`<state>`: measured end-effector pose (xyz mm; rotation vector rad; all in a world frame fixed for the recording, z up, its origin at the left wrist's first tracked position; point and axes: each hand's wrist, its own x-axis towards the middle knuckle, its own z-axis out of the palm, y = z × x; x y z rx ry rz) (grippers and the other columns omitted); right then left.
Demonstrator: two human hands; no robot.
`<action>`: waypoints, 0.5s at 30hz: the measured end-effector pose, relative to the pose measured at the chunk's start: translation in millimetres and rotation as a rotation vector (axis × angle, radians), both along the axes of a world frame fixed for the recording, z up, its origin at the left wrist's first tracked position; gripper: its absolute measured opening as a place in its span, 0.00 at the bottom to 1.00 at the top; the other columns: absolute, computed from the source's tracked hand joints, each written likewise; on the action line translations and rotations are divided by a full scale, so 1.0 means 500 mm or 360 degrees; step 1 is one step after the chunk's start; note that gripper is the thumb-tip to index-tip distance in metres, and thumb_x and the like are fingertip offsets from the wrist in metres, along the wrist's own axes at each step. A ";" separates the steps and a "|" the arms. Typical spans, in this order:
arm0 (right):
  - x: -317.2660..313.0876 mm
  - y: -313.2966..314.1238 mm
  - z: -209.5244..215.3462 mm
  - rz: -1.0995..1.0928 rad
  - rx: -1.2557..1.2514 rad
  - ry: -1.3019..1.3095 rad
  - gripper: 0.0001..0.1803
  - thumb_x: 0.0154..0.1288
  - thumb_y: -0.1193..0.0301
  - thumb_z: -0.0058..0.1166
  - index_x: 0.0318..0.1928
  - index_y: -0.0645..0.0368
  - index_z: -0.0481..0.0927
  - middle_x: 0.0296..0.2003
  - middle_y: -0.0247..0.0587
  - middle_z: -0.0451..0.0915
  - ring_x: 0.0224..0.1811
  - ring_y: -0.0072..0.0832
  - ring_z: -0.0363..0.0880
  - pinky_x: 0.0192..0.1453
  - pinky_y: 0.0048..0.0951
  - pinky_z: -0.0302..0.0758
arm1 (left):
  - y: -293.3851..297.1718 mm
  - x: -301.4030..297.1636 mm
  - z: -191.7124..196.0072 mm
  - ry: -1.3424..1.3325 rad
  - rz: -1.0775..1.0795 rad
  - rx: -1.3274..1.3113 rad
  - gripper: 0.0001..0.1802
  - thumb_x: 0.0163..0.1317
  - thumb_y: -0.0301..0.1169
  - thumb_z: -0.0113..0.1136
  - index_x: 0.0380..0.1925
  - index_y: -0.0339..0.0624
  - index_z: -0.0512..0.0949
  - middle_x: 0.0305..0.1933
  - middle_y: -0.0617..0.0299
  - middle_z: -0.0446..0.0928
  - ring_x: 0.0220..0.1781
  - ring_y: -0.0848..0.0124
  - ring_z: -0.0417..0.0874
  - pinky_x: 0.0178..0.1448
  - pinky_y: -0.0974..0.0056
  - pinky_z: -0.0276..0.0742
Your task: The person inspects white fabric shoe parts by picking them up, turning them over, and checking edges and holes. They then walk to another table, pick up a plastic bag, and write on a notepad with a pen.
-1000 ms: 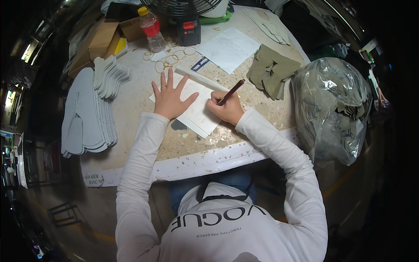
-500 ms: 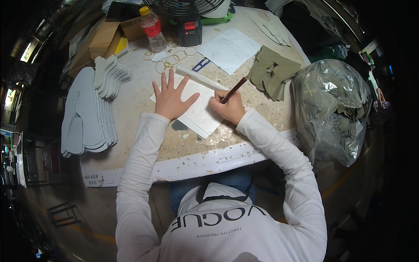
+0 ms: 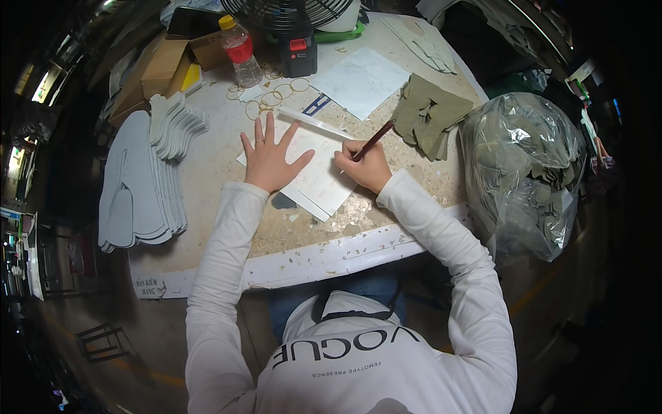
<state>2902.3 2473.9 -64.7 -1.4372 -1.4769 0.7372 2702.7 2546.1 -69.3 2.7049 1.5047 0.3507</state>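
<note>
My left hand (image 3: 271,160) lies flat with spread fingers on the left part of a white paper pad (image 3: 321,183). A dark red pen (image 3: 374,141) is gripped in my right hand (image 3: 365,168), its upper end leaning up to the right. That hand rests at the pad's right edge, and the pen's tip is hidden behind my fingers. Faint handwriting shows on the page between the hands. Along the pad's far edge runs a pale rolled-up strip (image 3: 314,123). Just beyond it sits a small blue flat piece with cut-outs (image 3: 318,105).
Stacked grey cut pieces (image 3: 127,186) stand at left, olive pieces (image 3: 431,114) at right beside a clear plastic bag (image 3: 524,172) of more. Farther back are a loose sheet (image 3: 362,81), rubber bands (image 3: 276,93), a bottle (image 3: 240,52), a cardboard box (image 3: 164,65) and a fan (image 3: 293,17).
My right hand and the pen have shifted slightly to the right along the page. The left hand stays flat on the pad.
</note>
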 end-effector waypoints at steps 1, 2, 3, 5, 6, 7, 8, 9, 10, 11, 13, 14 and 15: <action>0.001 0.000 0.000 -0.0004 0.0030 -0.0007 0.16 0.50 0.71 0.56 0.13 0.63 0.66 0.09 0.34 0.62 0.15 0.17 0.58 0.20 0.25 0.58 | 0.000 0.000 0.000 0.0005 0.0003 -0.0001 0.39 0.57 0.63 0.46 0.66 0.60 0.60 0.73 0.42 0.41 0.74 0.43 0.36 0.68 0.32 0.27; 0.000 0.000 -0.001 -0.0012 0.0037 -0.0021 0.16 0.50 0.71 0.56 0.13 0.63 0.66 0.09 0.34 0.62 0.15 0.17 0.58 0.20 0.25 0.58 | 0.000 0.000 0.000 -0.0006 0.0000 -0.0001 0.39 0.57 0.63 0.46 0.66 0.61 0.60 0.73 0.42 0.41 0.74 0.43 0.36 0.68 0.32 0.27; 0.000 0.000 -0.002 -0.0021 0.0044 -0.0033 0.16 0.50 0.70 0.56 0.13 0.63 0.66 0.09 0.34 0.62 0.15 0.17 0.58 0.20 0.25 0.58 | 0.000 0.000 0.000 -0.0010 0.0000 0.0000 0.39 0.57 0.63 0.46 0.66 0.61 0.60 0.73 0.42 0.41 0.74 0.43 0.35 0.68 0.32 0.27; 0.001 -0.002 -0.004 0.0014 0.0062 -0.0062 0.16 0.50 0.70 0.56 0.14 0.63 0.67 0.09 0.34 0.62 0.14 0.17 0.58 0.20 0.25 0.58 | 0.000 0.000 0.000 -0.0010 0.0000 0.0001 0.39 0.57 0.63 0.46 0.66 0.61 0.60 0.73 0.42 0.41 0.74 0.43 0.35 0.68 0.33 0.27; 0.001 -0.002 -0.005 0.0027 0.0068 -0.0079 0.16 0.50 0.70 0.56 0.14 0.63 0.67 0.09 0.35 0.63 0.14 0.18 0.58 0.20 0.25 0.58 | -0.001 0.000 0.000 -0.0009 0.0001 0.0001 0.39 0.57 0.63 0.46 0.66 0.62 0.60 0.73 0.42 0.41 0.74 0.43 0.35 0.68 0.33 0.27; 0.001 -0.002 -0.005 0.0025 0.0084 -0.0097 0.15 0.50 0.70 0.56 0.14 0.63 0.67 0.09 0.35 0.63 0.14 0.18 0.59 0.20 0.25 0.58 | -0.001 0.000 0.001 -0.0006 0.0000 0.0003 0.39 0.57 0.63 0.46 0.66 0.62 0.60 0.73 0.42 0.41 0.74 0.43 0.35 0.68 0.33 0.27; 0.002 -0.001 -0.005 0.0015 0.0095 -0.0117 0.15 0.50 0.70 0.56 0.14 0.63 0.67 0.09 0.36 0.63 0.14 0.19 0.59 0.20 0.26 0.59 | -0.001 0.000 0.001 -0.0003 0.0001 0.0001 0.39 0.57 0.63 0.46 0.66 0.62 0.60 0.73 0.42 0.41 0.74 0.43 0.36 0.68 0.33 0.27; 0.002 0.000 -0.006 -0.0010 0.0081 -0.0149 0.15 0.50 0.70 0.56 0.14 0.62 0.67 0.09 0.36 0.64 0.14 0.19 0.59 0.20 0.26 0.59 | -0.001 0.000 0.001 0.0003 0.0001 0.0000 0.39 0.57 0.63 0.46 0.66 0.62 0.60 0.73 0.42 0.41 0.74 0.43 0.36 0.68 0.33 0.27; 0.003 0.001 -0.006 -0.0021 0.0090 -0.0093 0.15 0.50 0.70 0.56 0.14 0.62 0.67 0.09 0.37 0.64 0.13 0.20 0.60 0.20 0.26 0.59 | -0.001 0.001 0.002 0.0018 0.0004 0.0005 0.39 0.57 0.63 0.46 0.66 0.62 0.60 0.73 0.42 0.41 0.74 0.43 0.36 0.68 0.33 0.27; 0.002 0.002 -0.006 -0.0047 0.0075 -0.0051 0.15 0.49 0.70 0.56 0.14 0.62 0.68 0.09 0.37 0.64 0.13 0.21 0.60 0.20 0.26 0.59 | -0.001 0.001 0.002 0.0014 0.0005 -0.0004 0.39 0.57 0.64 0.46 0.66 0.62 0.60 0.73 0.42 0.42 0.74 0.43 0.36 0.68 0.33 0.27; 0.001 0.001 -0.007 -0.0063 0.0088 -0.0047 0.14 0.49 0.70 0.55 0.14 0.62 0.67 0.09 0.38 0.63 0.13 0.21 0.60 0.20 0.27 0.59 | 0.000 0.001 0.002 0.0017 0.0006 -0.0005 0.39 0.57 0.64 0.46 0.66 0.62 0.60 0.73 0.42 0.42 0.74 0.42 0.36 0.68 0.33 0.27; 0.000 0.001 -0.008 -0.0053 0.0118 -0.0086 0.14 0.49 0.71 0.55 0.14 0.62 0.67 0.09 0.38 0.63 0.13 0.21 0.59 0.20 0.27 0.59 | 0.000 0.001 0.001 0.0014 0.0002 -0.0011 0.39 0.57 0.64 0.46 0.66 0.62 0.60 0.72 0.42 0.42 0.74 0.42 0.36 0.68 0.33 0.27; 0.000 0.000 -0.009 -0.0068 0.0146 -0.0147 0.14 0.49 0.71 0.55 0.14 0.62 0.67 0.09 0.38 0.62 0.13 0.21 0.59 0.20 0.27 0.59 | 0.000 0.001 0.001 0.0009 -0.0001 -0.0006 0.39 0.57 0.64 0.46 0.66 0.62 0.60 0.72 0.42 0.42 0.74 0.42 0.37 0.68 0.33 0.27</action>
